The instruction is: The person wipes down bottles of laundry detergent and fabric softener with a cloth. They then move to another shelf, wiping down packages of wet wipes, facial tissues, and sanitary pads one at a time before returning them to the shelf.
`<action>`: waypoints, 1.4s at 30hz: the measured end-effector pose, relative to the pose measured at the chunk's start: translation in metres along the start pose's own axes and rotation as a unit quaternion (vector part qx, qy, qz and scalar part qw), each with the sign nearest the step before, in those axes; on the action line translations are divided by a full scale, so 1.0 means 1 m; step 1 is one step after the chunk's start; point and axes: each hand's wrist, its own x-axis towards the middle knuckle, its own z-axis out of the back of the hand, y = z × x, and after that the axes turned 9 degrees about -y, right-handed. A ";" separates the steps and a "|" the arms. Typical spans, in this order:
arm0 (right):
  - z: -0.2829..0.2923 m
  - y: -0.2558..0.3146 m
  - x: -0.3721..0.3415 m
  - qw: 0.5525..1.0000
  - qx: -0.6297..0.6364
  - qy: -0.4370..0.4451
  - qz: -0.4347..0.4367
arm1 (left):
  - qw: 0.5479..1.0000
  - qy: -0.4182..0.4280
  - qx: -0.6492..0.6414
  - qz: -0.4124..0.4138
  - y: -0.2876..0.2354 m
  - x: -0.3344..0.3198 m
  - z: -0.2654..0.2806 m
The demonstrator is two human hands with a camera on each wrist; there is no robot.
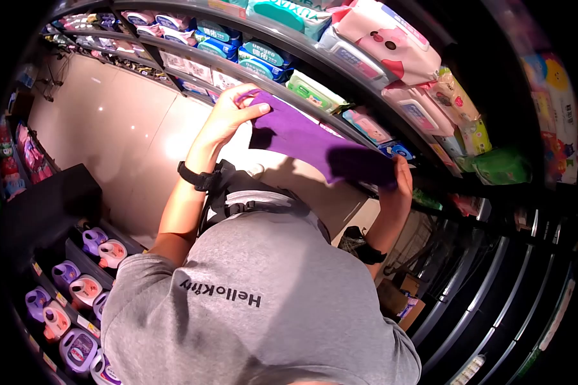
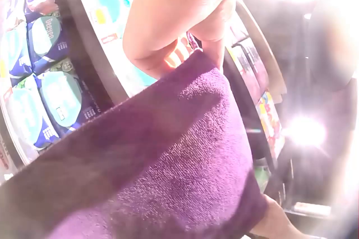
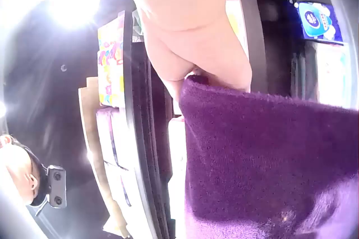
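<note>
Purple plush cloth (image 1: 295, 131): held up in the air between both hands, in front of a grey short-sleeved shirt (image 1: 257, 244) and close to the front edge of a dark packet-lined shelf (image 1: 302, 50); no shelf carries it.
Left hand (image 1: 231, 114): fingers pinch the cloth's near-left corner, the thumb lying over the fabric.
Right hand (image 1: 397, 183): fingers grip the corner at the opposite end; the right wrist view shows it caught between thumb and finger.
Spread of the cloth: opened out broadly between the hands, part brightly lit, the right-hand end in shadow; whether it is one layer or doubled, I cannot tell.
Done so far: judging by its position, lifting and spreading are complete, with both ends secured.
Left undone: the cloth is neither set down nor released; nothing visible shows how much handling remains.
Shelf stock: a pink packet with a printed animal face (image 1: 392, 45) sits above the cloth in the head view, and blue-and-turquoise packets (image 1: 263, 61) line a lower tier.
</note>
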 end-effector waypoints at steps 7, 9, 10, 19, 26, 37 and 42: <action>-0.007 -0.009 0.001 0.984 -0.122 -0.130 0.010 | 0.996 -0.060 0.035 -0.059 -0.014 -0.006 0.002; -0.008 -0.014 0.002 0.981 -0.124 -0.147 0.005 | 0.994 -0.071 0.048 -0.070 -0.017 -0.008 0.004; -0.009 -0.015 0.003 0.978 -0.128 -0.164 0.004 | 0.991 -0.084 0.060 -0.082 -0.020 -0.009 0.000; -0.046 -0.010 -0.006 0.979 -0.127 -0.152 0.043 | 0.970 -0.173 0.117 -0.121 -0.019 -0.003 -0.027; -0.096 0.014 -0.008 0.968 -0.222 -0.021 0.115 | 0.951 -0.175 0.147 -0.208 -0.036 0.011 -0.057; -0.069 -0.001 -0.010 0.916 -0.383 0.032 0.117 | 0.943 -0.195 0.113 -0.246 -0.060 0.020 -0.034; -0.079 0.005 -0.015 0.939 -0.324 0.102 0.056 | 0.946 -0.174 0.176 -0.211 -0.049 0.013 -0.048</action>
